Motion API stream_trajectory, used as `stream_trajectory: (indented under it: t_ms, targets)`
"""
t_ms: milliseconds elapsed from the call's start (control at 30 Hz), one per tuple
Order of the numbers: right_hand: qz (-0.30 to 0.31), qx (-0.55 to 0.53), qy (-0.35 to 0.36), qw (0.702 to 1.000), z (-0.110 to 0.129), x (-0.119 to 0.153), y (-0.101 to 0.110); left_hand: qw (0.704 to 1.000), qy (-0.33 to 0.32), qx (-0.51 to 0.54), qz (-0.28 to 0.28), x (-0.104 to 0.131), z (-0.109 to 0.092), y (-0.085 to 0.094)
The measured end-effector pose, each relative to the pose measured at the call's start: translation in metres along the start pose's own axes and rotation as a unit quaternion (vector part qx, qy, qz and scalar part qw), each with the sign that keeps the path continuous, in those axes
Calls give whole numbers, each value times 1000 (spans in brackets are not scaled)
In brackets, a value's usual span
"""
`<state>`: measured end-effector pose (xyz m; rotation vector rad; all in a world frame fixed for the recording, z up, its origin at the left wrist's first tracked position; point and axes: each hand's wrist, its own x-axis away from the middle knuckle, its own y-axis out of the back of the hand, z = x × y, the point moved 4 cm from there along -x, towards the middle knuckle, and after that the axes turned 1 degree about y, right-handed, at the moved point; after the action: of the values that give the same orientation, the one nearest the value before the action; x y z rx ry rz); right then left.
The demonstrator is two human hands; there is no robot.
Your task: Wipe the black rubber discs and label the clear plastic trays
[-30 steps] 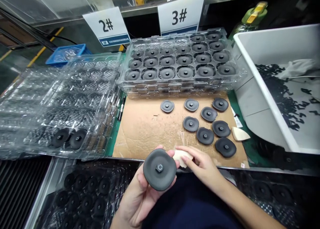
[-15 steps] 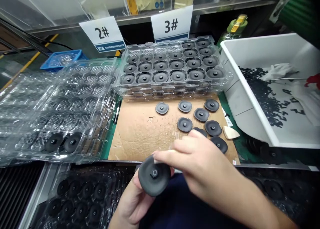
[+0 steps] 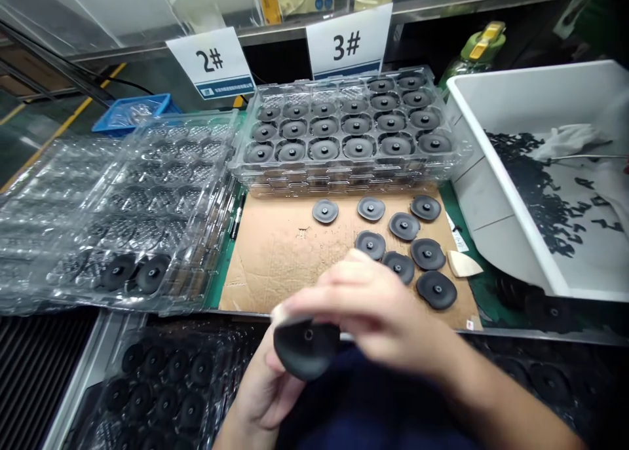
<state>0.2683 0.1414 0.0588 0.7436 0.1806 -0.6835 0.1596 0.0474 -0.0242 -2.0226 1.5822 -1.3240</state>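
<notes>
A round black part with a small central hub is held near my body, below the front edge of the cardboard. My left hand grips it from the left and beneath. Across its upper edge lie the bent fingers of my right hand, slightly blurred; whether a small tool is under them is hidden. Several similar black discs lie on the cardboard sheet, beyond my right hand. A pale wedge-shaped piece rests at the sheet's right side.
Behind the cardboard stands a stack of clear trays holding black discs. More clear trays are at the left. A white bin with small black pieces stands right. A green-lidded bottle is behind it.
The held disc has tilted, and my right hand has shifted left over its upper edge, its fingers more bent. The view has moved slightly, so the table items appear farther right.
</notes>
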Motion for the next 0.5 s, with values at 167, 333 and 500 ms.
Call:
stream_trajectory:
  t_ms: [167, 333, 500]
  targets:
    - [-76, -23, -194, 978, -63, 39, -24, 995, 11, 53, 82, 6, -11, 9]
    - [43, 75, -187, 979, -81, 67, -62, 993, 13, 71, 92, 4, -14, 8]
    - [-150, 30, -208, 966, -27, 34, -12, 998, -13, 47, 38, 0, -7, 5]
